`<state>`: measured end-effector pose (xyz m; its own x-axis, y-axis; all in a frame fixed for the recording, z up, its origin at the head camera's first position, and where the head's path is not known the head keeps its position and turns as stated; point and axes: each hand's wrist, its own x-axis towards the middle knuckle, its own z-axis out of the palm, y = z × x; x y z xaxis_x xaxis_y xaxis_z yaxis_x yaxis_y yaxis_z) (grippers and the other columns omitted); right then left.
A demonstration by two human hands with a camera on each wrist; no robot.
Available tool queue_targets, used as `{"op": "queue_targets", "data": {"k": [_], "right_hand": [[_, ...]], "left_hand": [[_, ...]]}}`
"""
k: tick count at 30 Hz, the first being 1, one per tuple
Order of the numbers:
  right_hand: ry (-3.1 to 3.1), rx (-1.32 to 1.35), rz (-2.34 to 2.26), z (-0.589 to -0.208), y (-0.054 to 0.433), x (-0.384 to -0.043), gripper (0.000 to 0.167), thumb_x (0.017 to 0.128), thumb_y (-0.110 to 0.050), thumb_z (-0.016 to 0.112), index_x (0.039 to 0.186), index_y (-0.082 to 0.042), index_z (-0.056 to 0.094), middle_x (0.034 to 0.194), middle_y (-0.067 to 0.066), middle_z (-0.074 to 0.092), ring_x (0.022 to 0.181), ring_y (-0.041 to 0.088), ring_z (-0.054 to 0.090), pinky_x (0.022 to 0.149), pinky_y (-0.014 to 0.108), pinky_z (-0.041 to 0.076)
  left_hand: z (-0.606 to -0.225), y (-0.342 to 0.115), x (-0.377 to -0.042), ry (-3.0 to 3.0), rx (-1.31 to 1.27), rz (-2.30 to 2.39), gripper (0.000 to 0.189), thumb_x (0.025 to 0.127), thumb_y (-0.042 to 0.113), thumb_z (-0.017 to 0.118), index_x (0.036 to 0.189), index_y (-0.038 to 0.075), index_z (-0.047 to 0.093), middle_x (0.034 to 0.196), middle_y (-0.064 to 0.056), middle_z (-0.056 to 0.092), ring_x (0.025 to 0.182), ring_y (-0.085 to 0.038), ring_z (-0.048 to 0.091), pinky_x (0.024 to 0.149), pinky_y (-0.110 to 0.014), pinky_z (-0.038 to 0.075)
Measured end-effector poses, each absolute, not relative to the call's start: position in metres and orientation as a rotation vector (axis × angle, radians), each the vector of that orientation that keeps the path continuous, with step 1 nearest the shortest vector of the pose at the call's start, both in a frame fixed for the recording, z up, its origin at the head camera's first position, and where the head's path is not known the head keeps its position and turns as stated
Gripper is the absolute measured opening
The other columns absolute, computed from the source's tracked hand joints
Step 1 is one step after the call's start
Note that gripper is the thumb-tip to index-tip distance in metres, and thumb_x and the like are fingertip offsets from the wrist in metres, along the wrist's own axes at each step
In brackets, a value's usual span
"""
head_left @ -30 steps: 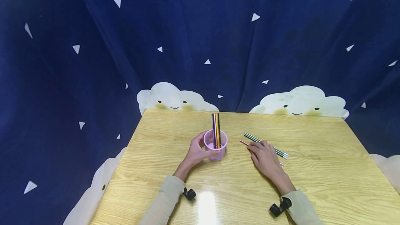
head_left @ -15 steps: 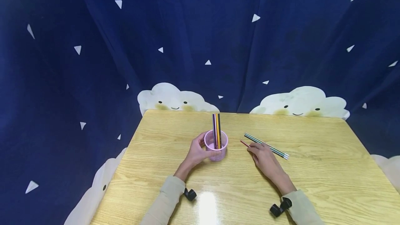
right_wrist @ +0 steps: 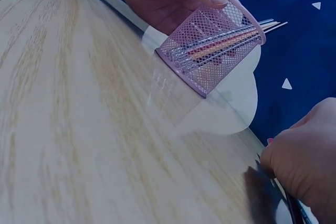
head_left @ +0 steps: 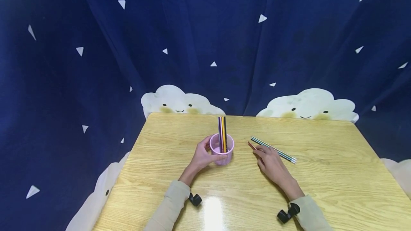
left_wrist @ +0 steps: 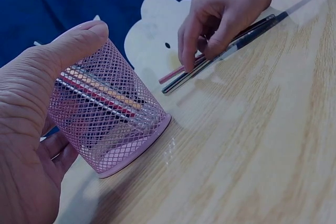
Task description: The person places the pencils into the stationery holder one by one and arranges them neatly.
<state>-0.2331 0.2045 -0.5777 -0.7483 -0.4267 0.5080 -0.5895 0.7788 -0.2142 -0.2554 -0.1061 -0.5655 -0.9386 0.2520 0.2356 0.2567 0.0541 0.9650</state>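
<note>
My left hand (head_left: 201,158) grips a pink mesh pen cup (head_left: 224,161), fingers and thumb around its side. Several pencils (head_left: 222,131) lean upright inside, with purple, white, yellow and dark barrels. To the right, my right hand (head_left: 271,163) pinches a red pencil (head_left: 251,145) low over the tabletop; its tip end sticks out past the fingers and the rest is hidden by the hand. Green striped pencils (head_left: 289,157) lie side by side just beyond that hand, partly covered by it. In the left wrist view the red pencil (left_wrist: 171,74) appears close beside the green ones (left_wrist: 181,81).
A light wooden table (head_left: 337,167) carries everything. Behind it hangs a dark blue curtain (head_left: 192,27) with white triangles and smiling clouds. Black wrist cameras (head_left: 194,199) sit at both cuffs.
The red pencil's far end has gone out of sight behind my right hand, and its tip has turned slightly away from me. My left hand and the cup stay put.
</note>
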Motion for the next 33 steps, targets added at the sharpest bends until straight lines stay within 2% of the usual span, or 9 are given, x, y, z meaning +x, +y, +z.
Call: {"op": "queue_targets", "data": {"k": [4,8,17,25,29,33], "right_hand": [[-2.573,0.740,0.557,-0.573,0.203,-0.233,0.032,0.086,0.006,0.069,0.118,0.002,0.074,0.122,0.021,0.069,0.107,0.042,0.064,0.091,0.058,0.051],[-2.549,0.739,0.613,-0.566,0.201,-0.234,0.032,0.087,0.007,0.070,0.119,0.003,0.074,0.121,0.021,0.069,0.110,0.042,0.066,0.093,0.060,0.053],[-2.456,0.799,0.737,-0.552,0.197,-0.238,0.031,0.087,0.008,0.070,0.117,0.002,0.074,0.115,0.014,0.071,0.102,0.030,0.070,0.082,0.048,0.060],[-2.440,0.764,0.851,-0.540,0.193,-0.234,0.037,0.088,0.008,0.072,0.124,-0.003,0.071,0.119,0.011,0.070,0.088,0.018,0.068,0.069,0.036,0.060],[-2.396,0.776,0.932,-0.533,0.192,-0.233,0.044,0.084,0.012,0.074,0.126,-0.002,0.070,0.119,0.012,0.070,0.082,0.015,0.069,0.067,0.037,0.062],[-2.360,0.789,0.953,-0.527,0.190,-0.235,0.047,0.082,0.013,0.076,0.126,-0.002,0.070,0.118,0.013,0.070,0.079,0.014,0.068,0.063,0.035,0.060]], "left_hand": [[-0.564,-0.107,-0.255,-2.291,-0.544,-2.072,0.085,0.070,0.006,0.094,0.147,0.012,0.058,0.137,-0.006,0.067,0.124,-0.026,0.064,0.111,-0.041,0.050],[-0.564,-0.107,-0.256,-2.282,-0.560,-2.070,0.085,0.071,0.007,0.094,0.147,0.011,0.057,0.138,-0.007,0.067,0.124,-0.026,0.064,0.111,-0.042,0.050],[-0.563,-0.106,-0.257,-2.275,-0.554,-2.072,0.084,0.071,0.006,0.095,0.146,0.008,0.057,0.137,-0.013,0.066,0.124,-0.034,0.064,0.110,-0.049,0.051],[-0.564,-0.106,-0.255,-2.275,-0.546,-2.082,0.084,0.070,0.007,0.095,0.146,0.011,0.058,0.137,-0.009,0.067,0.124,-0.028,0.064,0.110,-0.044,0.051],[-0.565,-0.106,-0.255,-2.277,-0.545,-2.071,0.085,0.070,0.009,0.096,0.146,0.012,0.059,0.136,-0.008,0.067,0.123,-0.028,0.064,0.110,-0.044,0.051],[-0.565,-0.106,-0.255,-2.286,-0.540,-2.065,0.085,0.069,0.010,0.097,0.145,0.012,0.059,0.135,-0.006,0.068,0.122,-0.028,0.065,0.109,-0.044,0.052]]}}
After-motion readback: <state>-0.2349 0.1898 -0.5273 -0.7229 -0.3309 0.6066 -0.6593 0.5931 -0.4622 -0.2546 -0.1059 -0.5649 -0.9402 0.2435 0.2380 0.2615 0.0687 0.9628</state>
